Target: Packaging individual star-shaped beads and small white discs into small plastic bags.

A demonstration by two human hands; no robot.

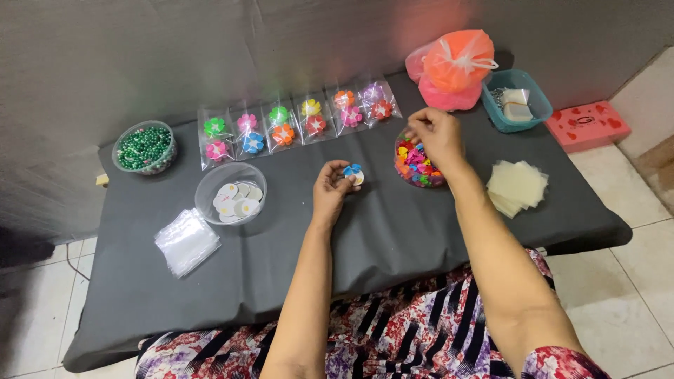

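Seen from above, a low table draped in black cloth, with the clear tub of mixed coloured petals toward its far right as the marker for all else.

Behind the tub and a little right, knotted orange and pink bags. Right of those, a teal basket, and well beyond it on the tiled floor, a pink box.

Far left of the tub along the back edge, a row of clear packets, each with two finished flowers. Further left again, a bowl of green beads, then nearer the seated person a clear bowl of white discs and a stack of empty small bags. Just right of the tub, a loose pile of pale yellowish squares.

Directly over the tub's far rim, the right hand, fingertips drawn into a narrow pinch; impossible to tell whether with a petal between them. Just left of the tub, the left hand raised off the cloth, closed around a white disc already bearing blue petals.

By the look of it, mid-assembly of one flower: petals picked from the tub, base held ready. For a further petal, a fine fingertip grip on a single piece, a steady base, and careful placing beside the blue ones.
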